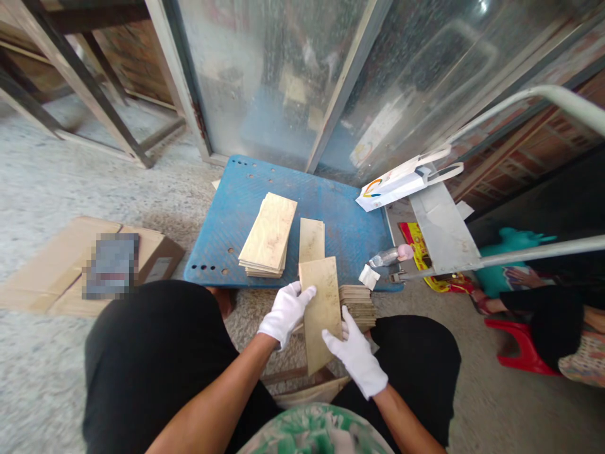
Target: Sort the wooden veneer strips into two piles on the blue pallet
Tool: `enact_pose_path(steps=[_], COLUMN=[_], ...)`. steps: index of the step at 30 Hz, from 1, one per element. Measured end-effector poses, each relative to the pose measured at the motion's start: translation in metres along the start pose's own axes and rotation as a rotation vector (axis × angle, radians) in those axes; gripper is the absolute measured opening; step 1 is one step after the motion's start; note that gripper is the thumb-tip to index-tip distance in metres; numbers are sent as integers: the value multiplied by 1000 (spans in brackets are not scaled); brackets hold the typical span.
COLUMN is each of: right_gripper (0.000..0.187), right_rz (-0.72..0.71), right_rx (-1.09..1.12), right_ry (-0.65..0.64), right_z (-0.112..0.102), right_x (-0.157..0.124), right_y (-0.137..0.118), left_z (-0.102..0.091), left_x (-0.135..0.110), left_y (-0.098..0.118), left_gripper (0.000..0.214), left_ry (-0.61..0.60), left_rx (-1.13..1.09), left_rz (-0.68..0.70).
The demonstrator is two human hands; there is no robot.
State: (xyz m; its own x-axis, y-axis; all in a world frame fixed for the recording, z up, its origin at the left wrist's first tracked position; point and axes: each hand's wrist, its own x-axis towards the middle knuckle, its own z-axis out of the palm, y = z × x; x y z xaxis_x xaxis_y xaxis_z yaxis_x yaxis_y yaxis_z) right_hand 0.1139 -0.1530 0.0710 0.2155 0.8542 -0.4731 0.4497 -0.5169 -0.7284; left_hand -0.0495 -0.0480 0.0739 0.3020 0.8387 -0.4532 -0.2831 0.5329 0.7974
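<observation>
A thin, pale wooden board is tilted up over my lap, in front of the blue platform's near edge. My left hand, in a white glove, grips its left edge with the thumb across the face. At the lower right edge, my gloved right hand holds the same board, thumb in front and fingers at the side. Beyond it, a few similar boards lie on the platform, partly covered. A taller stack of boards sits to their left. Close to my right hand is another stack of boards, seen edge-on.
The blue platform carries a white paper bag, a clear bottle and a crumpled white paper. A cardboard box stands left. Glass panels rise behind. Another person sits at right near a red stool.
</observation>
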Motion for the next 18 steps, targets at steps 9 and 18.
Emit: enact_pose_path(steps=[9,18], right_gripper=[79,40], right_rz=[-69,-214], right_rx=[208,-394], right_ry=[244,-50], right_z=[-69,-96], right_x=[24,20], right_y=[-46,-36], left_z=[17,15], left_x=[-17,-21], left_y=[-17,-33], left_gripper=[32,32], left_ry=[-141,-394], left_rx=[461,649], left_rz=[152,167])
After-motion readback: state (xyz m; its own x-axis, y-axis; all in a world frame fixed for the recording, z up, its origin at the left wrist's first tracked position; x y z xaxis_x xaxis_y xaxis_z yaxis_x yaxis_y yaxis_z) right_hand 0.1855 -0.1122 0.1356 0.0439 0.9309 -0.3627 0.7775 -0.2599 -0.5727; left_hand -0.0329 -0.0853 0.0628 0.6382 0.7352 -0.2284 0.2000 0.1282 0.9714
